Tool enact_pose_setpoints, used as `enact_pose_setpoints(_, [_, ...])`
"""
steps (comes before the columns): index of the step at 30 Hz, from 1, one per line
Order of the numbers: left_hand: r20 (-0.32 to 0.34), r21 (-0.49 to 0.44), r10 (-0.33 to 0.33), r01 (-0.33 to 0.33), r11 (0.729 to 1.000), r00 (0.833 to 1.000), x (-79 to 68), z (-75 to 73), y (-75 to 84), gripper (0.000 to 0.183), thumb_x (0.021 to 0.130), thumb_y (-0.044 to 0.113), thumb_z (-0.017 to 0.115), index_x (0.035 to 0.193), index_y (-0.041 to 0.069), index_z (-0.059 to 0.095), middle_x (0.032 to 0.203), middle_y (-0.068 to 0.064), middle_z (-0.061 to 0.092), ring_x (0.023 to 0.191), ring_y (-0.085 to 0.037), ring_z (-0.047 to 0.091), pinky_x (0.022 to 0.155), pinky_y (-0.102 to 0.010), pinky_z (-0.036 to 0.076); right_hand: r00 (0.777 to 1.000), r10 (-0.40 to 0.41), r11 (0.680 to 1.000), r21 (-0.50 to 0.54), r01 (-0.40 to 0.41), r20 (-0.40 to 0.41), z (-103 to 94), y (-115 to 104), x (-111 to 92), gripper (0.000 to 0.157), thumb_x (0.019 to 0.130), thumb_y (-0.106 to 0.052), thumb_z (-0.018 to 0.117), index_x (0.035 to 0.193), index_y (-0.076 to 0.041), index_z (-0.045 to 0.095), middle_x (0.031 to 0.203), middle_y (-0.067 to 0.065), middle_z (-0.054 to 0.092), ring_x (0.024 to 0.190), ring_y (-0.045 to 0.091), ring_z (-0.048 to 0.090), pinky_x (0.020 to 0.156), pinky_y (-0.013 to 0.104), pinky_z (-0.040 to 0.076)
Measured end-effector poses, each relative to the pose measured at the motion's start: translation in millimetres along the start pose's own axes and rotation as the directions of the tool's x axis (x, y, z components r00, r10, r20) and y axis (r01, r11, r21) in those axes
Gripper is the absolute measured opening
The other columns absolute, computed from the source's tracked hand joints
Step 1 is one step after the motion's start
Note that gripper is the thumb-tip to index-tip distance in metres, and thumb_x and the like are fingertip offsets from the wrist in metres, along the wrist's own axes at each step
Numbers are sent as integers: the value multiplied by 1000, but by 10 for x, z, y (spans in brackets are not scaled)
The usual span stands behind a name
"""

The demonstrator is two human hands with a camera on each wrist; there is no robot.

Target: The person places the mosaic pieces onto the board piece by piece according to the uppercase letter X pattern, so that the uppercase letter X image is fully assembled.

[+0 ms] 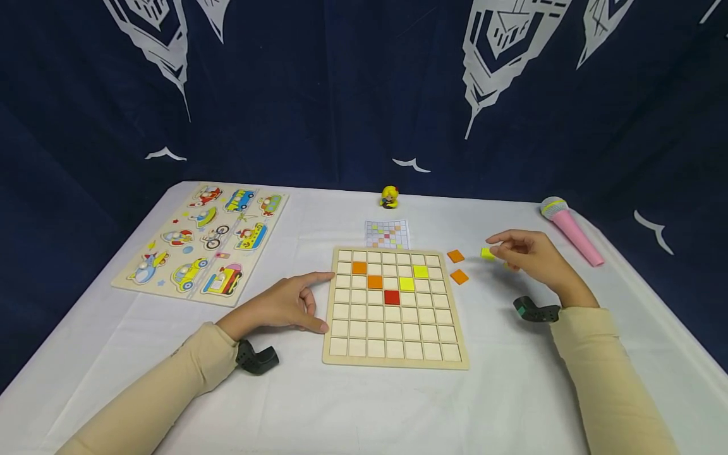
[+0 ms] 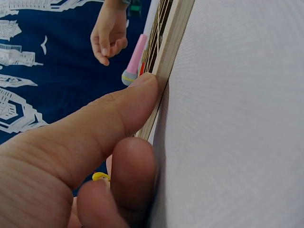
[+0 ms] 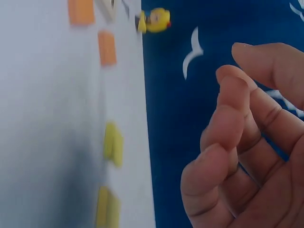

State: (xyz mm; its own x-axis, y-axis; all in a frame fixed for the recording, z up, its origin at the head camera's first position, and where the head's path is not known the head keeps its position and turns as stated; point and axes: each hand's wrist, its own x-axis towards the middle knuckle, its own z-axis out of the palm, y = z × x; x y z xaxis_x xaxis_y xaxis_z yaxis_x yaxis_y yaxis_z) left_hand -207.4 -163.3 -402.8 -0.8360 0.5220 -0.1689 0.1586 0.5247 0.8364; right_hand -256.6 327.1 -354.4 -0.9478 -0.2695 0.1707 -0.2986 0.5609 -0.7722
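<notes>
A wooden grid board lies flat on the table, with two orange squares, two yellow squares and one red square set in its cells. Along its left edge my left hand rests with thumb and forefinger apart, both touching the rim; the left wrist view shows the thumb against the side. My right hand hovers over loose yellow tiles to the right of the board, one of them partly hidden. Its fingers are loosely bent with nothing between them. Two loose orange tiles lie nearer the board.
A small printed pattern card lies behind the board, and a yellow-haired figurine stands behind that. At the left is a vehicle picture puzzle. A pink toy microphone lies at the right edge of the white-covered table.
</notes>
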Motion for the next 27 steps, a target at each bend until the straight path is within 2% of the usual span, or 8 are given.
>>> enact_pose_setpoints(3, [2, -5, 3, -3, 1000, 1000, -2, -1, -6, 104, 78, 14, 98, 165, 3, 41, 80, -6, 66, 59, -13, 57, 56, -24, 44, 999, 28, 1000, 5, -28, -46, -78, 132, -27, 18, 105, -11, 70, 109, -28, 76, 75, 1, 62, 65, 19, 55, 59, 29, 48])
enact_pose_setpoints(5, [3, -9, 6, -6, 1000, 1000, -3, -1, -11, 104, 78, 14, 97, 165, 3, 41, 80, -6, 67, 59, -13, 57, 56, -24, 45, 995, 63, 998, -1, -63, -80, -122, 214, -52, 22, 106, -15, 69, 106, -36, 75, 77, -3, 63, 70, 17, 56, 61, 28, 47])
enact_pose_setpoints(8, [3, -8, 7, -7, 1000, 1000, -2, -1, -11, 104, 78, 14, 98, 165, 3, 41, 80, -6, 67, 58, -13, 58, 56, -24, 45, 987, 106, 994, 15, -105, -119, -174, 350, -88, 22, 107, -17, 69, 108, -38, 76, 89, -19, 68, 78, 10, 59, 66, 24, 49])
enact_pose_setpoints(12, [1, 1, 4, -4, 1000, 1000, 3, 2, -6, 104, 78, 14, 98, 165, 4, 42, 80, -6, 67, 59, -13, 58, 56, -25, 45, 981, 133, 989, 77, -123, -139, -211, 491, -119, 22, 107, -14, 68, 111, -34, 79, 104, -32, 69, 87, 2, 62, 72, 17, 53])
enact_pose_setpoints(19, [3, -7, 8, -8, 1000, 1000, 4, 8, -4, 104, 77, 14, 98, 165, 3, 42, 80, -6, 66, 58, -13, 57, 55, -24, 44, 976, 158, 981, 138, -138, -148, -219, 658, -144, 24, 108, -9, 66, 114, -28, 79, 106, -33, 69, 91, -7, 64, 74, 14, 54])
enact_pose_setpoints(23, [5, -14, 2, -2, 1000, 1000, 2, 10, -1, 104, 78, 14, 98, 165, 4, 42, 80, -6, 67, 58, -13, 58, 56, -24, 45, 978, 158, 979, 147, -138, -139, -225, 755, -157, 24, 106, 1, 64, 122, -10, 78, 106, -31, 69, 93, -7, 62, 76, 13, 54])
enact_pose_setpoints(27, [6, -12, -5, 5, 1000, 1000, -5, 7, 6, 104, 78, 15, 98, 165, 4, 41, 80, -6, 67, 58, -13, 58, 56, -24, 44, 982, 147, 988, 55, -141, -120, -213, 805, -161, 30, 102, 7, 62, 131, 10, 68, 105, -31, 66, 95, -6, 58, 78, 11, 49])
